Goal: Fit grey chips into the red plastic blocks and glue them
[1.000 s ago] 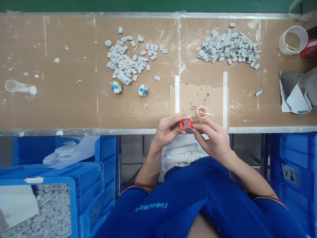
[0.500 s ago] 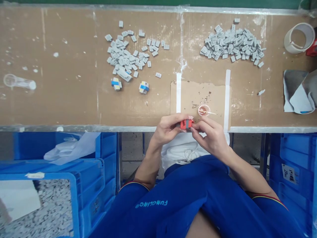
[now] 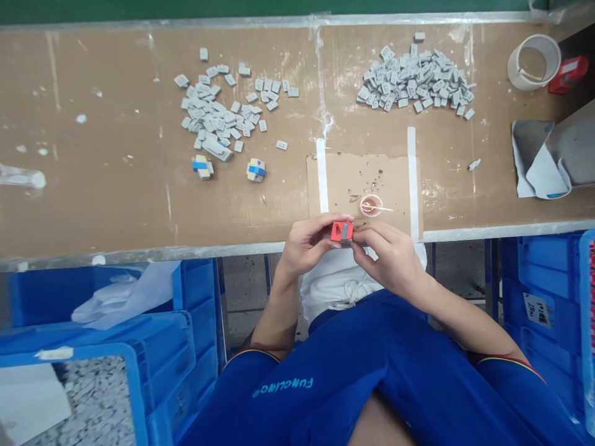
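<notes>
A small red block with a grey piece on it (image 3: 341, 231) is held at the near edge of the brown table (image 3: 116, 186). My left hand (image 3: 309, 244) grips it from the left with curled fingers. My right hand (image 3: 388, 257) pinches its right side with the fingertips. Just beyond them, a small clear cup with reddish stuff and a thin stick (image 3: 370, 205) stands on a taped cardboard patch (image 3: 365, 179).
Two heaps of small grey pieces lie at the back, one left (image 3: 218, 111), one right (image 3: 413, 80). Two blue-and-yellow blocks (image 3: 255, 170) sit near the left heap. A tape roll (image 3: 532, 62) is far right. Blue crates (image 3: 93, 365) stand below the table.
Both hands have stayed together on the red block, with only slight finger movement. The view has shifted a little to the right.
</notes>
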A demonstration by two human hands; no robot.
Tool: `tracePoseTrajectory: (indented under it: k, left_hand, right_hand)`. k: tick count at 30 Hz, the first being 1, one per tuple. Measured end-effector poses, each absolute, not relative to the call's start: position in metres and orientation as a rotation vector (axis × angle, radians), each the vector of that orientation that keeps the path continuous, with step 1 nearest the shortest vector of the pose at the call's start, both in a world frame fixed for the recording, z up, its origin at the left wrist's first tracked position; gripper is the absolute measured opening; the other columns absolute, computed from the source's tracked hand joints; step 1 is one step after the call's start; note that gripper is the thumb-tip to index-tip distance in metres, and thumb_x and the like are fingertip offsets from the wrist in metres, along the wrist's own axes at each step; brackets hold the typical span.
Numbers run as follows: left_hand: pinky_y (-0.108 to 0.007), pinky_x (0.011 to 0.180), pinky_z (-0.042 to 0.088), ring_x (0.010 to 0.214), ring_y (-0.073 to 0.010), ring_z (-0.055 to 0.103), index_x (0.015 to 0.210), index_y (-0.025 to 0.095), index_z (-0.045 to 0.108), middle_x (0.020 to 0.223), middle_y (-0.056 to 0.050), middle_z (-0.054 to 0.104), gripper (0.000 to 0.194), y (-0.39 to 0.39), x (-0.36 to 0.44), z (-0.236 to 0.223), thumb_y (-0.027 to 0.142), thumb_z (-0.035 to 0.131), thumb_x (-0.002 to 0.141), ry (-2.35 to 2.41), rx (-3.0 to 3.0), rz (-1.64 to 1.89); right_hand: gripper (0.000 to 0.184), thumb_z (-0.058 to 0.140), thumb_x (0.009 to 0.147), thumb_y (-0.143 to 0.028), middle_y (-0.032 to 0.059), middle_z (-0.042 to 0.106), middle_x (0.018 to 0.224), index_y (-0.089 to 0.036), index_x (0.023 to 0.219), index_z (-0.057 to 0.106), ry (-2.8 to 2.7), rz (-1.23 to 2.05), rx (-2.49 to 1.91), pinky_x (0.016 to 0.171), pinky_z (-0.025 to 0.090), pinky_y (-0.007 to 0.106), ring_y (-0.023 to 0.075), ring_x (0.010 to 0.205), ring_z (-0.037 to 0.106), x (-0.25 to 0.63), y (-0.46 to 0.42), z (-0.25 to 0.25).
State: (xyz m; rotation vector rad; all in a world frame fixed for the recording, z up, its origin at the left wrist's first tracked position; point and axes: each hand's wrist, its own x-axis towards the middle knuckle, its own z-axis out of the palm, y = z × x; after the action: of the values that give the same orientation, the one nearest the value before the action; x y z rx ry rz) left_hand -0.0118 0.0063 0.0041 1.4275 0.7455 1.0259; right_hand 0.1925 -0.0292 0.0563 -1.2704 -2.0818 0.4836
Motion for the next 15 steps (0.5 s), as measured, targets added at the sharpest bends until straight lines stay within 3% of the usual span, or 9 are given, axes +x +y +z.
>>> tracePoseTrajectory:
  k: [8, 15]
  left_hand:
    - [-0.028, 0.087, 0.065, 0.098, -0.0219, 0.081, 0.124, 0.019, 0.079, 0.113, -0.012, 0.084, 0.036, 0.0058, -0.0127, 0.0046, 0.034, 0.081, 0.092, 0.796, 1.454, 1.008]
    - [-0.025, 0.076, 0.064, 0.085, -0.0187, 0.080, 0.127, 0.019, 0.078, 0.111, -0.012, 0.084, 0.041, 0.0056, -0.0091, 0.0059, 0.041, 0.080, 0.093, 0.847, 1.459, 1.022]
  right_hand:
    - [0.016, 0.057, 0.096, -0.009, 0.0036, 0.072, 0.076, -0.019, 0.085, 0.062, -2.070, 0.545, -1.267, 0.062, 0.051, 0.027, 0.0155, 0.066, 0.064, 0.1923, -0.0246, 0.0496]
    - [0.010, 0.061, 0.097, -0.015, 0.0034, 0.073, 0.080, -0.018, 0.089, 0.066, -1.954, 0.911, -1.326, 0.065, 0.053, 0.025, 0.0141, 0.068, 0.066, 0.1975, -0.0219, 0.0586]
